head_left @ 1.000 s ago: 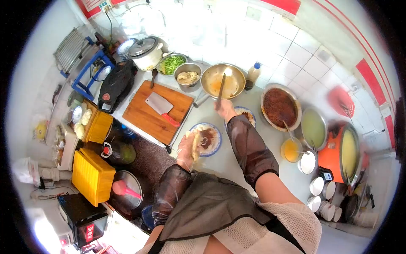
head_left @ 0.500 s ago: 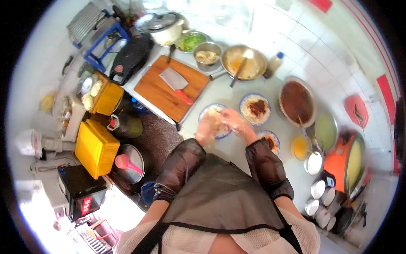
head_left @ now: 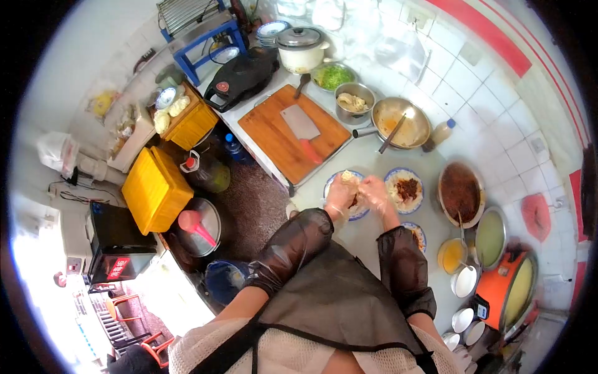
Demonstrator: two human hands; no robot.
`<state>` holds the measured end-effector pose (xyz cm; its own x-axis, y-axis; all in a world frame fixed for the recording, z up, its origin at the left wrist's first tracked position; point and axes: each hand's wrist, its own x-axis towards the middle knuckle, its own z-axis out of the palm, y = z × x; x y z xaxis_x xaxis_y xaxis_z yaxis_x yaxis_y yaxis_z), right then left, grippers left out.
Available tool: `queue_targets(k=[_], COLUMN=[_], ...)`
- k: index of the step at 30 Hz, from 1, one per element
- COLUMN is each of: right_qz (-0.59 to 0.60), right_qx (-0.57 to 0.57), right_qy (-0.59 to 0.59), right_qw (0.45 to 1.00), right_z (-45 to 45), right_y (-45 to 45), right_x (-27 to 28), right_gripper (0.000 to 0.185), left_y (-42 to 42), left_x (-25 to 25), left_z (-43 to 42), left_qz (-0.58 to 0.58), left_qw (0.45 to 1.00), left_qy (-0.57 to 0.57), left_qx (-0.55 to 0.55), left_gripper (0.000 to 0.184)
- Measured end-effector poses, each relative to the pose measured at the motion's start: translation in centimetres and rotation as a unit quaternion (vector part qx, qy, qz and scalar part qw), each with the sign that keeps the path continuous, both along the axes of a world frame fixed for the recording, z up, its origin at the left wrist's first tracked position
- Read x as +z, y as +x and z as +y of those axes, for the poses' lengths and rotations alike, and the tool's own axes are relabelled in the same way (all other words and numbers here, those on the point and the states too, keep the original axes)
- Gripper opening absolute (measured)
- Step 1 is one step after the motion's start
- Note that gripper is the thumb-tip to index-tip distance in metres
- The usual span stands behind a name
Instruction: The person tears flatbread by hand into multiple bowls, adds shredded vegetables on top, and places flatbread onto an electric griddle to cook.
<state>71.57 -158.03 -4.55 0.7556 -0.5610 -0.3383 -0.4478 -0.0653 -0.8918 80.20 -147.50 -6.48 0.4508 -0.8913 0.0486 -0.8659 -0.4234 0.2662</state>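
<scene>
Above a blue-rimmed plate point(head_left: 359, 214), my left hand point(head_left: 339, 194), in a clear plastic glove, is closed round a pale piece of dough point(head_left: 350, 177). Close on its right, my right hand point(head_left: 375, 192) has its fingers pressed together at the dough's side; what they pinch is too small to tell. Part of the dark filling on that plate shows between the hands. A second plate point(head_left: 390, 181) with pale food and dark brown sauce lies just to the right, and a third plate point(head_left: 423, 240) is partly hidden by my right forearm.
Behind the plates are a cutting board point(head_left: 261, 124) with a cleaver point(head_left: 299, 121), a dough pot point(head_left: 355, 115), and a metal pan point(head_left: 420, 128) with a utensil across it. Rightward stand a sauce basin point(head_left: 461, 187), a yellow liquid bowl point(head_left: 451, 255) and an orange pot point(head_left: 495, 290).
My right hand has left the utensil, which now rests in the pan, and come beside my left hand over the plate. The view has shifted, showing more of the left side.
</scene>
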Motion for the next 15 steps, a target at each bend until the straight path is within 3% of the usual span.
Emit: queue_targets(k=[1, 2, 3, 4, 5, 8, 10, 11, 12, 14, 15], right_qz=[-0.03, -0.029, -0.111, -0.151, -0.193, -0.251, 0.081, 0.083, 0.04, -0.008, -0.004], right_qx=[-0.053, -0.06, -0.083, -0.048, -0.015, 0.087, 0.08, 0.077, 0.214, 0.336, 0.172], right_qy=[0.136, 0.136, 0.189, 0.154, 0.12, -0.066, -0.048, -0.047, -0.278, -0.488, -0.18], right_qw=[0.989, 0.988, 0.972, 0.975, 0.974, 0.962, 0.992, 0.993, 0.936, 0.805, 0.969], right_z=[-0.1, -0.9, -2.8, -3.3, -3.9, -0.6, 1.2, -1.0, -4.1, -4.8, -2.8], right_y=[-0.1, -0.2, -0.9, -1.6, -2.2, -1.6, 0.0, -0.1, -0.3, -0.6, -0.7], right_x=[-0.2, -1.8, -4.9, -5.2, -5.4, -1.4, 3.4, 1.0, -3.4, -4.0, -0.6], right_gripper=[0.006, 0.006, 0.006, 0.007, 0.009, 0.014, 0.022, 0.022, 0.025, 0.027, 0.026], left_y=[0.2, 0.4, 0.7, 1.0, 2.1, 2.1, 2.1, 2.0, 2.3, 2.6, 2.4], left_x=[-2.4, -5.3, -4.1, -3.4, -7.9, -11.8, -11.5, -10.7, -10.4, -8.9, -7.4], left_z=[0.2, 0.2, 0.9, 1.4, 1.3, 0.5, 0.2, 0.3, 0.4, 1.0, 1.4], left_qz=[0.239, 0.447, 0.222, -0.021, 0.274, 0.305, 0.316, 0.333, 0.299, 0.262, 0.328], left_qw=[0.963, 0.855, 0.964, 1.0, 0.934, 0.901, 0.89, 0.875, 0.891, 0.905, 0.898], left_qy=[-0.114, -0.248, -0.133, -0.013, -0.229, -0.306, -0.329, -0.351, -0.343, -0.335, -0.292], left_qx=[0.045, 0.089, 0.059, 0.019, 0.025, 0.025, 0.011, -0.005, 0.006, 0.017, 0.035], left_gripper=[0.035, 0.04, 0.041, 0.042, 0.043, 0.024, 0.019, 0.019, 0.02, 0.021, 0.019])
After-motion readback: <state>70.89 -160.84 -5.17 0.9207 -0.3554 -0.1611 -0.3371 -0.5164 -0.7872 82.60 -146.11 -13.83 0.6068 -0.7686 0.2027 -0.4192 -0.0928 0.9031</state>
